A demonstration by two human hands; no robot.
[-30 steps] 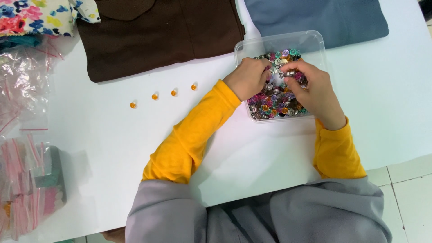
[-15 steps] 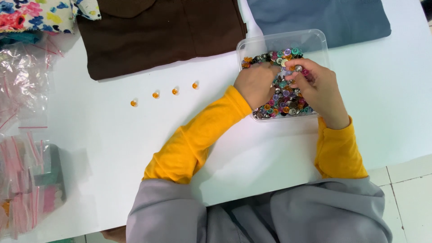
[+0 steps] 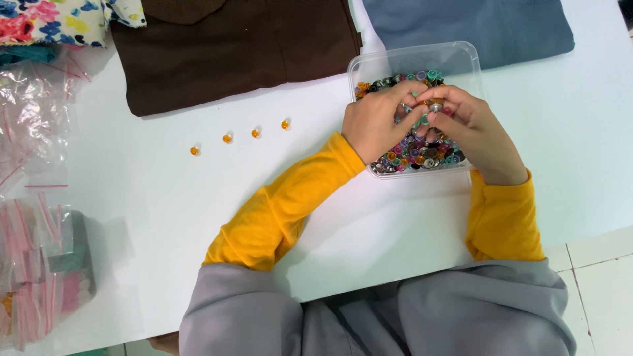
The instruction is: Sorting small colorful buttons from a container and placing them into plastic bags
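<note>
Bare white table lay open left of the clear plastic tub of mixed coloured snap buttons. Above it, left hand and right hand pinched one small button together.

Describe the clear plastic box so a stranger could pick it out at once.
On the white table, look just below the grey-blue cloth. The clear plastic box sits there under both hands. It alone is see-through and heaped with small multicoloured buttons.
</note>
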